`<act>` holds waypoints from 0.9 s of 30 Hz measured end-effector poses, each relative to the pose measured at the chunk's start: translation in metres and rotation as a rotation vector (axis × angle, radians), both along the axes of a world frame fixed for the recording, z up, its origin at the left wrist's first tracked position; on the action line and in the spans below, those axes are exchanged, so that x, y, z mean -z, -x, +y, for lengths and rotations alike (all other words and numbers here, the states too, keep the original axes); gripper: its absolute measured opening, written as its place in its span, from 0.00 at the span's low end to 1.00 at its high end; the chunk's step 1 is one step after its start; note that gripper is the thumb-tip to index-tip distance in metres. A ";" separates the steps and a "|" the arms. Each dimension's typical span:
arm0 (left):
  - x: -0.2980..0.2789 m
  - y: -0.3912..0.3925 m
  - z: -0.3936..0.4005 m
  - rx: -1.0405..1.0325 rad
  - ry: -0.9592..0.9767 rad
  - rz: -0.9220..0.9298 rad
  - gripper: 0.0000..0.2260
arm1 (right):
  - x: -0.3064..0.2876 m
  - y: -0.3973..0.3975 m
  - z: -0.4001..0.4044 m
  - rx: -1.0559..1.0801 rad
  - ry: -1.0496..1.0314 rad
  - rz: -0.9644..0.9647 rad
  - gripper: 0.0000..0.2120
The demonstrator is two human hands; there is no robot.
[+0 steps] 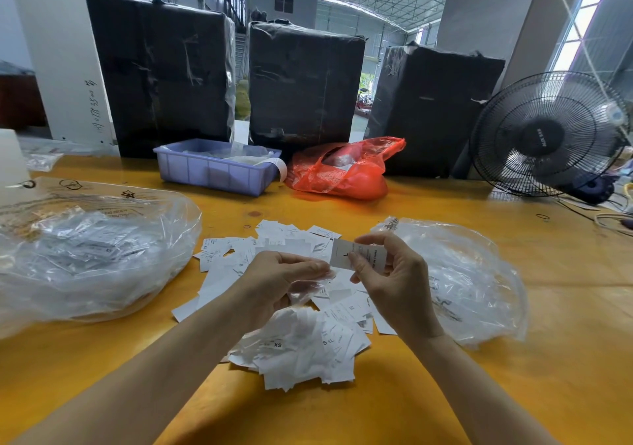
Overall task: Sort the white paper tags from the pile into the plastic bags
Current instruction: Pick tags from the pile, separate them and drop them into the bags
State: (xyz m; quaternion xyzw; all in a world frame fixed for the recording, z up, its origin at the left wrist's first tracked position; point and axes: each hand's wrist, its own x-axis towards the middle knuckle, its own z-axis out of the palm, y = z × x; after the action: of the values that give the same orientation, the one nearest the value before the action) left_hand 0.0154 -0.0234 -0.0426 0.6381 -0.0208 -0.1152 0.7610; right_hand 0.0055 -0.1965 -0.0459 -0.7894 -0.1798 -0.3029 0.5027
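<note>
A pile of white paper tags (301, 348) lies spread on the yellow table (513, 393) in front of me. My right hand (390, 283) pinches a white tag marked L (342, 256) above the pile. Beside it, my left hand (277, 283) grips a small clear plastic bag (308, 288), its fingertips close to the tag's left edge. A large clear plastic bag with tags inside (89, 256) lies at the left. Another clear plastic bag (472, 283) lies at the right.
A lilac plastic tray (212, 170) and a red plastic bag (342, 173) sit further back. Three tall black-wrapped parcels (305, 84) stand along the far edge. A black table fan (548, 136) stands at the right, with cables beside it.
</note>
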 end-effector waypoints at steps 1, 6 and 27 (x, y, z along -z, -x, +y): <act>0.000 0.000 0.000 -0.010 -0.002 0.001 0.09 | 0.000 0.000 0.000 -0.010 -0.010 0.014 0.10; 0.000 -0.001 0.002 -0.029 -0.052 -0.016 0.08 | -0.002 0.000 -0.001 -0.082 -0.049 0.094 0.10; -0.003 0.002 -0.001 -0.050 -0.116 -0.025 0.06 | -0.002 0.002 0.001 -0.039 -0.052 0.095 0.11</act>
State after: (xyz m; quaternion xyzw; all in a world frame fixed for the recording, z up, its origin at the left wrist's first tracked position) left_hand 0.0135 -0.0247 -0.0401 0.6827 -0.0076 -0.0890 0.7252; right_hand 0.0032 -0.1955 -0.0434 -0.7860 -0.1634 -0.2598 0.5367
